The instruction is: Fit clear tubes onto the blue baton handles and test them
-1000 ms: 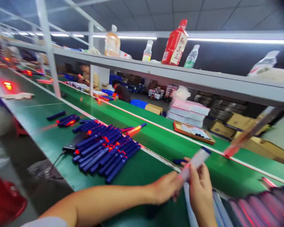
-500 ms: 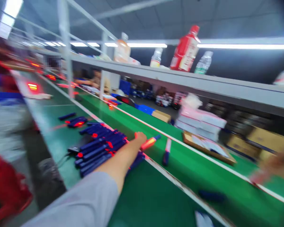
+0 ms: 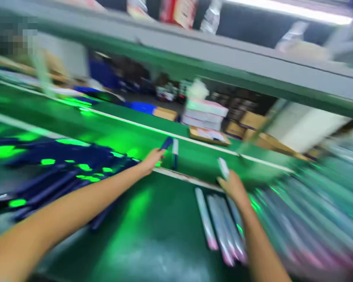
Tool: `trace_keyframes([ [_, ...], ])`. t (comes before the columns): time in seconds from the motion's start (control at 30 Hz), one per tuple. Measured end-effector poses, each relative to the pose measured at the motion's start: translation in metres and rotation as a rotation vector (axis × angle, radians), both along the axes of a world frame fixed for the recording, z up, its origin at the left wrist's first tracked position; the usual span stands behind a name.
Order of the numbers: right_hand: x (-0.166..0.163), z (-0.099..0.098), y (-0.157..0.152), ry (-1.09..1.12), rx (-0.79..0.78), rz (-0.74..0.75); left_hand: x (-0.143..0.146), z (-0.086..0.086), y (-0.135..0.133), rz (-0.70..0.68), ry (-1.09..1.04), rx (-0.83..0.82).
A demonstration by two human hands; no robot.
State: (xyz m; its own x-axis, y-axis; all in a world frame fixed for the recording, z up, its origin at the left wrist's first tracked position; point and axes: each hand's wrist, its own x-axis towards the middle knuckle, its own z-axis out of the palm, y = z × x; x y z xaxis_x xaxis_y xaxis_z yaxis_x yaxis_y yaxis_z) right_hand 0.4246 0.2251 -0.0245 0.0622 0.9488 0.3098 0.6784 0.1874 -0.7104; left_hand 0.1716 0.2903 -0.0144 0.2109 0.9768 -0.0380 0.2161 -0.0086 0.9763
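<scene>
My left hand [image 3: 151, 161] reaches over the white rail and is closed on a dark blue light stick [image 3: 166, 143], which points away. Just right of it, a stick with a pale upper part and dark lower end [image 3: 175, 153] stands on the green belt [image 3: 194, 160]. To the right, my right hand [image 3: 234, 188] is closed around a whitish stick [image 3: 223, 168], blurred by motion. Below that hand lie several pale, pink-ended sticks [image 3: 220, 223] side by side. Left of my left arm is a pile of dark blue sticks [image 3: 50, 188] with green glowing spots.
More pale sticks [image 3: 306, 219] are heaped at the right. A grey shelf [image 3: 211, 53] with bottles runs overhead. Across the belt stand stacked white boxes [image 3: 204, 113], a shallow carton tray [image 3: 208, 135] and brown cartons [image 3: 253, 120]. A person's arm shows at far left.
The view has swung right and closer. My right hand has come into clear view with a whitish stick. The glow has turned from red to green.
</scene>
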Motion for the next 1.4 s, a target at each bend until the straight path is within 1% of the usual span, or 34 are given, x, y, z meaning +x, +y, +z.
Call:
trace_keyframes([
  [0.07,0.064,-0.007,0.006,-0.151,-0.253,-0.380,0.020,-0.026,-0.008,-0.077,-0.087,-0.042],
  [0.1,0.088,-0.011,0.010,-0.219,-0.373,-0.530,0.024,-0.040,-0.013,-0.130,-0.127,-0.047],
  [0.13,0.105,-0.014,0.014,-0.270,-0.468,-0.629,0.024,-0.054,-0.020,-0.164,-0.163,-0.048],
  [0.17,0.115,-0.018,0.019,-0.312,-0.545,-0.691,0.021,-0.068,-0.028,-0.188,-0.195,-0.038],
  [0.23,0.120,-0.026,0.028,-0.378,-0.658,-0.737,0.009,-0.092,-0.042,-0.193,-0.234,0.005],
  [0.3,0.117,-0.035,0.032,-0.428,-0.725,-0.722,-0.002,-0.111,-0.050,-0.138,-0.225,0.062],
  [0.37,0.117,-0.042,0.031,-0.468,-0.757,-0.695,-0.007,-0.122,-0.055,-0.115,-0.193,0.064],
  [0.4,0.118,-0.044,0.030,-0.486,-0.760,-0.685,-0.007,-0.125,-0.057,-0.142,-0.193,0.026],
  [0.5,0.121,-0.041,0.031,-0.522,-0.737,-0.656,0.000,-0.127,-0.064,-0.273,-0.247,-0.135],
  [0.57,0.119,-0.036,0.030,-0.524,-0.703,-0.619,0.005,-0.126,-0.071,-0.304,-0.275,-0.184],
  [0.63,0.111,-0.032,0.023,-0.513,-0.652,-0.570,0.009,-0.124,-0.077,-0.300,-0.319,-0.221],
  [0.7,0.097,-0.031,0.008,-0.493,-0.588,-0.499,0.015,-0.123,-0.082,-0.278,-0.409,-0.311],
  [0.77,0.076,-0.033,-0.015,-0.471,-0.525,-0.405,0.026,-0.121,-0.087,-0.242,-0.494,-0.394],
  [0.83,0.052,-0.037,-0.042,-0.459,-0.464,-0.310,0.042,-0.120,-0.092,-0.210,-0.551,-0.435],
  [0.9,0.029,-0.044,-0.067,-0.469,-0.413,-0.246,0.063,-0.119,-0.098,-0.168,-0.597,-0.464],
  [1.0,0.005,-0.056,-0.092,-0.519,-0.364,-0.232,0.095,-0.118,-0.110,-0.074,-0.659,-0.503],
  [1.13,-0.004,-0.065,-0.102,-0.593,-0.328,-0.302,0.122,-0.118,-0.125,-0.005,-0.704,-0.497],
  [1.2,-0.003,-0.064,-0.105,-0.607,-0.316,-0.308,0.127,-0.117,-0.126,-0.007,-0.708,-0.499],
  [1.27,-0.004,-0.061,-0.111,-0.610,-0.307,-0.278,0.128,-0.114,-0.123,-0.032,-0.698,-0.521],
  [1.33,-0.008,-0.057,-0.120,-0.622,-0.302,-0.235,0.124,-0.111,-0.115,-0.063,-0.674,-0.542],
  [1.4,-0.012,-0.054,-0.130,-0.660,-0.307,-0.192,0.113,-0.108,-0.106,-0.074,-0.640,-0.540],
])
